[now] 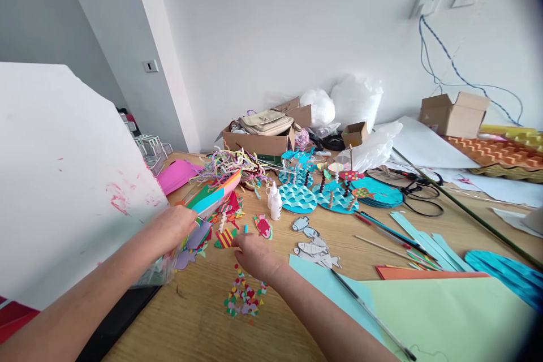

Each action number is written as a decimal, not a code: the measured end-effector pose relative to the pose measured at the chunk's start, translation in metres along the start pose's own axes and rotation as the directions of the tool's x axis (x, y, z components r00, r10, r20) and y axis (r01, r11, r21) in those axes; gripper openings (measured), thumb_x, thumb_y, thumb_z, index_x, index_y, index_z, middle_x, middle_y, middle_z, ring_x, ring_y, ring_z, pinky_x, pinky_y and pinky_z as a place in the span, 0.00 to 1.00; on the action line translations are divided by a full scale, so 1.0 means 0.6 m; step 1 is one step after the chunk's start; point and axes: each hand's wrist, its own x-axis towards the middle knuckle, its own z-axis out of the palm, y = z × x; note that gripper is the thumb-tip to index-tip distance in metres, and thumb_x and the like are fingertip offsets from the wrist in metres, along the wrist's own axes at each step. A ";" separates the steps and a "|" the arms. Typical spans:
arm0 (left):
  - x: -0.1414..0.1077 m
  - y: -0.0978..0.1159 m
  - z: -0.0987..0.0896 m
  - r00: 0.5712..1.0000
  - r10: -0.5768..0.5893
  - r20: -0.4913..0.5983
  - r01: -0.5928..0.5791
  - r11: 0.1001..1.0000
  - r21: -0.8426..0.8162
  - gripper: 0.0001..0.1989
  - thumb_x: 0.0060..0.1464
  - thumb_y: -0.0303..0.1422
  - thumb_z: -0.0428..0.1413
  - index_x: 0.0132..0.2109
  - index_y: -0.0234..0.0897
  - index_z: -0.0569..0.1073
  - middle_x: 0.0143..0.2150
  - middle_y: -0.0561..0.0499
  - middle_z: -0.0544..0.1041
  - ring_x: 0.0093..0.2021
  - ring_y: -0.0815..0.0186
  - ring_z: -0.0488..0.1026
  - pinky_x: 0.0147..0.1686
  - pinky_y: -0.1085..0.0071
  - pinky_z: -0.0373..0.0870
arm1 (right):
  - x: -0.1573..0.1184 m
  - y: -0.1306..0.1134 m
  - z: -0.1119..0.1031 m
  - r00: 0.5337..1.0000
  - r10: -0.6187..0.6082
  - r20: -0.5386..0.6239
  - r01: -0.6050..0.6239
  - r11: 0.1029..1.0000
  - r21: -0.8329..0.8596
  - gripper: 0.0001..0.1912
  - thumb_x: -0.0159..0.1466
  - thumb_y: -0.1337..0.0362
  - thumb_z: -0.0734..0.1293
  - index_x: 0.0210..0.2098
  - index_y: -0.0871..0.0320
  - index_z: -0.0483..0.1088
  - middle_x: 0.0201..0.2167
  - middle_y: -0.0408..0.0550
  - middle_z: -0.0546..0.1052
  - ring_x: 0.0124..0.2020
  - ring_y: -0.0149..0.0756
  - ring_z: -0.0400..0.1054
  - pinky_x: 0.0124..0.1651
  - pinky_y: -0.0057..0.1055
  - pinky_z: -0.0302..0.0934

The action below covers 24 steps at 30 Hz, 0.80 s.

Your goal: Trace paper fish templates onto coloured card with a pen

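Note:
My left hand (180, 227) is closed around the near end of a bundle of multicoloured paper (218, 195), which is raised at a slant over the pile of cut-outs. Low over the table, my right hand (257, 254) has its fingertips curled at one end of a red-and-yellow striped paper fish (224, 237). Purple paper cut-outs (197, 237) show under the left hand. A red paper fish (263, 227) lies just beyond the right hand, beside two white glue bottles (275, 205). Small coloured paper scraps (245, 297) are scattered nearer to me.
Pipe cleaners (233, 164) are heaped behind. Blue wavy discs (297, 198), some with fish on stems, stand mid-table. Grey fish cut-outs (314, 249), a paintbrush (373, 314) and green paper (449, 317) lie right. A white board (63, 181) rises at left.

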 end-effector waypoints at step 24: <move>-0.014 0.044 -0.055 0.989 -0.039 0.140 -0.013 0.936 0.352 0.16 0.56 0.29 0.43 0.30 0.33 0.74 0.29 0.42 0.77 0.32 0.58 0.74 0.30 0.69 0.61 | -0.006 -0.078 0.068 0.920 -0.392 0.015 0.389 0.908 -0.153 0.21 0.61 0.55 0.60 0.47 0.64 0.67 0.50 0.57 0.69 0.57 0.50 0.53 0.53 0.47 0.55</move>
